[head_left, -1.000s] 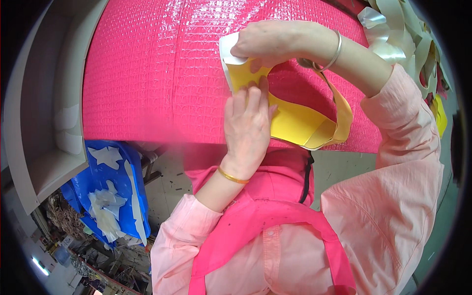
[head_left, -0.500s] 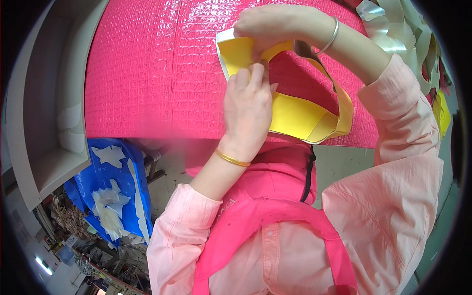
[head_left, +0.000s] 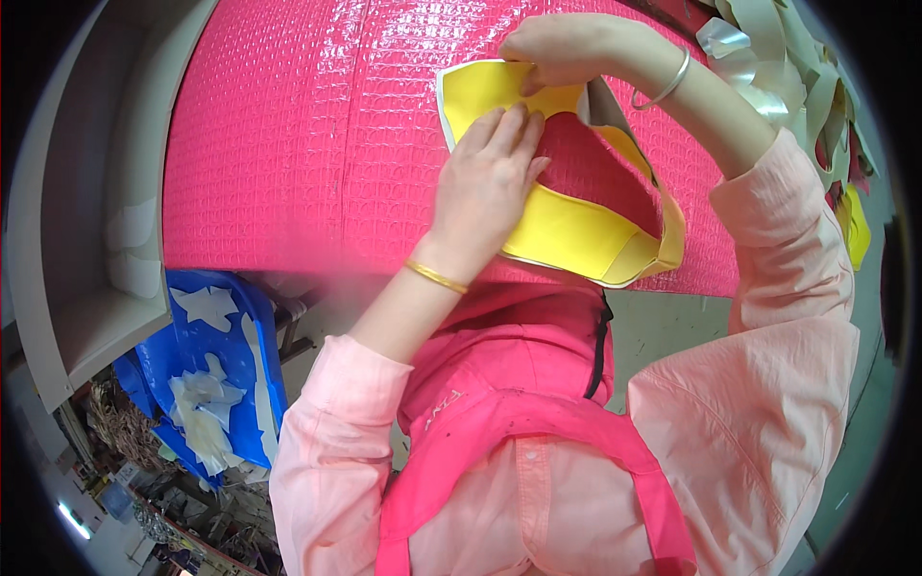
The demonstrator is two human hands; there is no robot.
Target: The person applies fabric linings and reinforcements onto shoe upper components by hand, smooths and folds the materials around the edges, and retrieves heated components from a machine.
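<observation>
A loop-shaped yellow piece [head_left: 572,230] with a thin white edge, resembling a shoe upper, lies on the pink sheet-covered table. My left hand [head_left: 485,178] rests on the piece's wide left part, fingers stretched and pressed flat against the yellow face. At its far edge, my right hand [head_left: 562,48] is closed with bent fingers, thumb down on the yellow surface, gripping that rim. The fingertips beneath the right hand are partly hidden. On the right side the loop stands up from the table, and a greyish-brown outer face shows near the right wrist.
The pink table sheet [head_left: 269,144] is glossy and embossed. Pale cut strips [head_left: 768,58] are heaped at the far right, near a bright yellow scrap [head_left: 853,226]. A grey box-like frame [head_left: 106,288] borders the left. Below it, a blue bin [head_left: 254,365] holds white scraps.
My right hand has shifted right along the far edge, uncovering more yellow. The left hand's fingers have flattened out, and the piece's left end has moved slightly right.
</observation>
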